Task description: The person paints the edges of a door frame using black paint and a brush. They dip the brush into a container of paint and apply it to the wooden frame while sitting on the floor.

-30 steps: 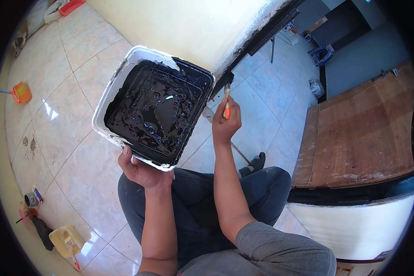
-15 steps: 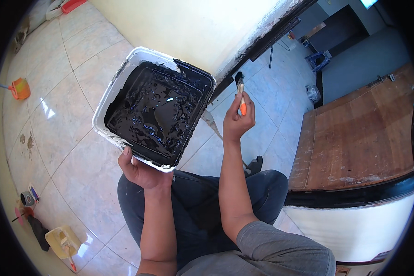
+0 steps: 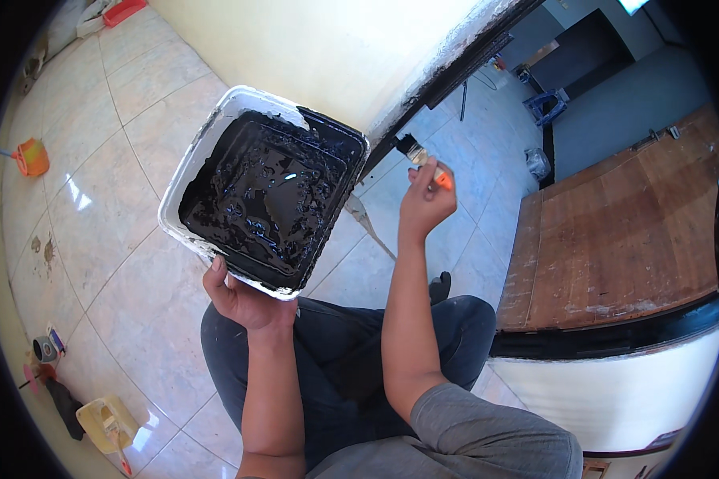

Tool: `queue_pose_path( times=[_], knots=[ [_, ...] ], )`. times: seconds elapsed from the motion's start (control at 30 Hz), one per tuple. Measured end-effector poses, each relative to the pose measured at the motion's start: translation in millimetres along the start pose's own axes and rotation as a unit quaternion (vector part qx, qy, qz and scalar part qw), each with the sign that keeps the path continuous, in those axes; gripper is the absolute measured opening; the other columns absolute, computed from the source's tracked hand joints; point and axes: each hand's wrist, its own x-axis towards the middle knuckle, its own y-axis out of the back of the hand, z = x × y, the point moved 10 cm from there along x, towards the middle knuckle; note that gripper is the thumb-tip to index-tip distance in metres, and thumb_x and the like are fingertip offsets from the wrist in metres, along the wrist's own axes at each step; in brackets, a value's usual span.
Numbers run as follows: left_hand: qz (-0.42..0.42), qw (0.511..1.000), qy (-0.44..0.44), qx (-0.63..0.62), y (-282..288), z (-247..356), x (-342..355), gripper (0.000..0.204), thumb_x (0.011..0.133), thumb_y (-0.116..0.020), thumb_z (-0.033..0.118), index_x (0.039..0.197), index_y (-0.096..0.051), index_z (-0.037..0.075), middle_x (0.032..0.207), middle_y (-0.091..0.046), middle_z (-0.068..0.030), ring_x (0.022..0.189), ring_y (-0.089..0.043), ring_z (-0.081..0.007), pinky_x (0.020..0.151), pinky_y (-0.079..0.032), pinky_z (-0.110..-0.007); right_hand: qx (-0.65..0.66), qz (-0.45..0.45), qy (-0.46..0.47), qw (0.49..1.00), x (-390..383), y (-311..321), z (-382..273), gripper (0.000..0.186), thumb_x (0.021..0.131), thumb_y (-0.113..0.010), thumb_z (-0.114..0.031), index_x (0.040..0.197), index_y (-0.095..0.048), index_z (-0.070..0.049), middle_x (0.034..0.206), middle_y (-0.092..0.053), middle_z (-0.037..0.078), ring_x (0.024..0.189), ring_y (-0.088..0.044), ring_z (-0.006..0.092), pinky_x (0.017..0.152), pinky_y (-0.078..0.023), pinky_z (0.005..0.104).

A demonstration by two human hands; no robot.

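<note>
My left hand (image 3: 252, 300) grips the lower edge of a squarish white paint tub (image 3: 204, 150), thumb on the outside of its rim. The tub is tilted so that its inside shows, coated with glossy black paint (image 3: 276, 207). To the right of the tub, my right hand (image 3: 428, 199) pinches a paintbrush (image 3: 420, 156) by its orange-ended handle. Black paint covers the bristles, which point up and left toward a dark door frame (image 3: 435, 94) at the wall's edge. Whether the bristles touch the frame I cannot tell.
A brown wooden door (image 3: 615, 231) stands at the right. On the tiled floor at the left are an orange pot (image 3: 32, 158), a grey cup (image 3: 44, 349) and a yellowish tray (image 3: 96, 423) with a brush in it. A blue stool (image 3: 546, 106) stands far right.
My right hand has shifted slightly right and down, and the paintbrush has turned from nearly upright to slanting up-left. The tub in my left hand has hardly moved.
</note>
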Motion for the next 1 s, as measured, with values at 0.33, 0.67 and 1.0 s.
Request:
queue_pose_path(
  times=[0.33,0.67,1.0],
  knots=[
    [-0.005,1.0,0.007,-0.016,-3,-2,-2,0.061,0.096,-0.055,0.046,0.144,-0.056,0.008,0.136,-0.067,-0.0103,0.122,-0.068,-0.0296,0.103,-0.057,-0.052,-0.007,-0.055,-0.026,0.998,52,-9,-6,0.028,0.103,-0.065,-0.016,0.084,-0.067,0.005,0.066,-0.069,0.008,0.058,-0.072,0.0166,0.055,-0.055,0.0282],
    [-0.013,1.0,0.013,-0.016,-1,-3,-2,0.061,0.096,-0.054,0.046,0.144,-0.056,0.008,0.137,-0.067,-0.0104,0.123,-0.068,-0.0303,0.102,-0.057,-0.054,-0.078,-0.076,0.061,0.992,-27,-2,-20,0.018,0.102,-0.068,-0.01,0.097,-0.071,0.008,0.081,-0.071,0.01,0.064,-0.071,0.0134,0.059,-0.056,0.0263],
    [-0.022,0.999,0.022,-0.028,-4,-5,-1,0.062,0.096,-0.055,0.047,0.142,-0.058,0.007,0.134,-0.068,-0.011,0.121,-0.068,-0.03,0.102,-0.057,-0.052,-0.17,-0.167,0.091,0.967,-85,-29,40,0.013,0.098,-0.071,-0.008,0.106,-0.073,0.002,0.089,-0.07,0.016,0.075,-0.068,0.0294,0.069,-0.054,0.0358]
  ],
)
